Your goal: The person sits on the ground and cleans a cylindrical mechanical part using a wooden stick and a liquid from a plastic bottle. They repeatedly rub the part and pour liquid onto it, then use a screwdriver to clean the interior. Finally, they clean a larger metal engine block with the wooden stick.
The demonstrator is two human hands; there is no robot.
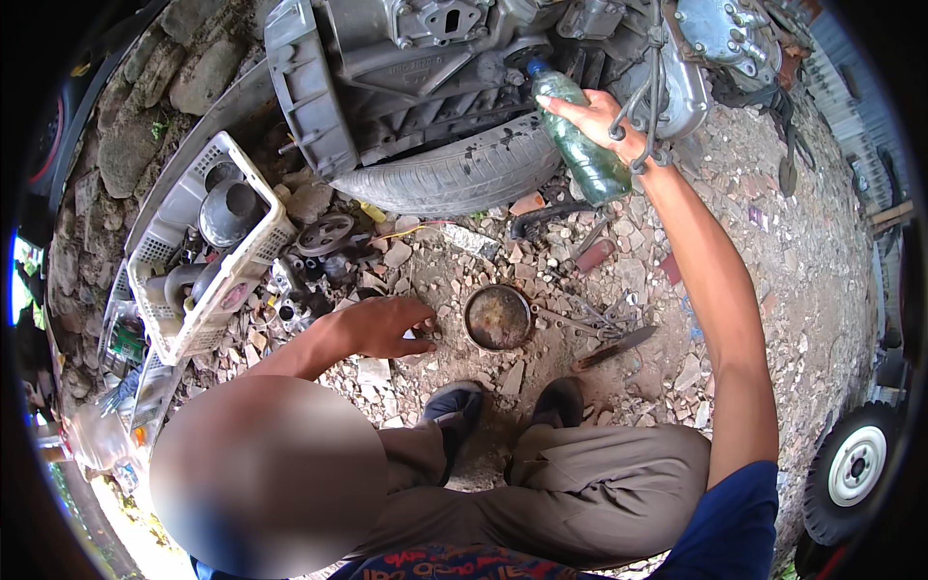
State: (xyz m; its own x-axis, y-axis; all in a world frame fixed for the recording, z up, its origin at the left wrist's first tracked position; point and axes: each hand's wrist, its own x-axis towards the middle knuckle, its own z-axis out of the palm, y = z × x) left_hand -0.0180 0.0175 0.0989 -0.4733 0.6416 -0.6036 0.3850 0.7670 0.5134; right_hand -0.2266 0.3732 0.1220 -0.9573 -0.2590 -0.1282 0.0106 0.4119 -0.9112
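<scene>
My right hand (591, 123) is closed around a green-tinted plastic bottle (580, 148) with a blue cap. The bottle tilts, its capped end against or close to the underside of a metal engine block (428, 80). Over the stony ground hangs my left hand (388, 328), fingers apart; a small pale thing shows near the fingertips, and whether they touch it I cannot tell. To its right lies a round, shallow metal pan (497, 317) with a rusty-brown inside. Several wrenches (569, 319) and a knife-like blade (616, 348) rest right of the pan.
The engine stands on a tyre (457, 174). At the left, a white plastic crate (210, 312) holds metal parts, beside a stone wall (130, 152). A pulley (325, 234) and other parts lie near it. Cables with hooked ends (652, 87) hang by my right wrist. A wheel (857, 466) is at the lower right.
</scene>
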